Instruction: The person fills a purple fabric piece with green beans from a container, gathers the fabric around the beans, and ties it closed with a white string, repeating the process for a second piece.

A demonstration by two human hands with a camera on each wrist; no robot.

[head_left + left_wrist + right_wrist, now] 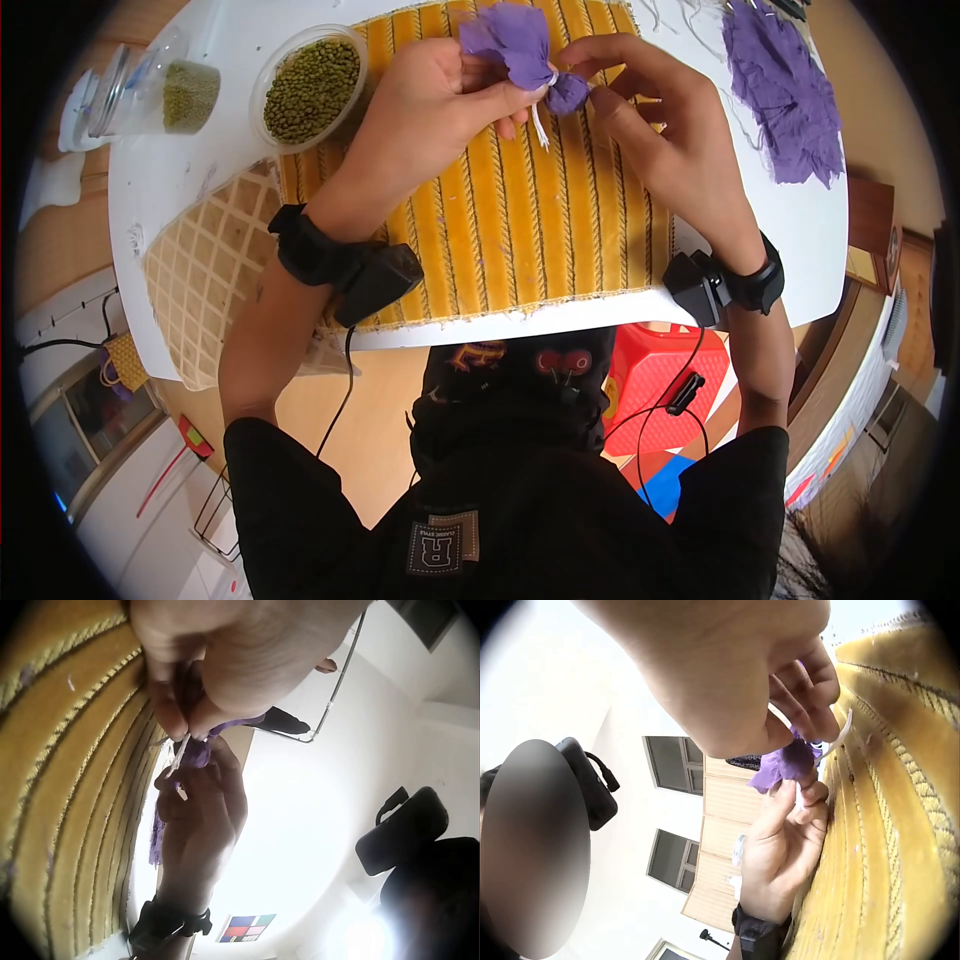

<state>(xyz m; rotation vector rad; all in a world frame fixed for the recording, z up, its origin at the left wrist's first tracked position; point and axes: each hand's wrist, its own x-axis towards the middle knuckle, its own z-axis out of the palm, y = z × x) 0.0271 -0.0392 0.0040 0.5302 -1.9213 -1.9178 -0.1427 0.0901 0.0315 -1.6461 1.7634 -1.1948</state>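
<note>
A small purple cloth pouch [514,45] with a ruffled top and a round knob [568,94] at one end is held above the mat. White string [541,126] is wound round its neck, with loose ends hanging. My left hand [425,115] pinches the pouch at the tied neck between thumb and fingers. From the other side, my right hand [675,130] has thumb and fingertips bent about the round end. Both hands meet at the purple cloth [791,761] in the right wrist view. Fingers hide part of the knot in the left wrist view.
Under the hands lies a yellow striped mat [480,230] on a white table. At left stand a tub of green beans [312,92] and a clear jar [185,95]. More purple cloth [785,95] lies at right. A red stool [665,385] is below the table.
</note>
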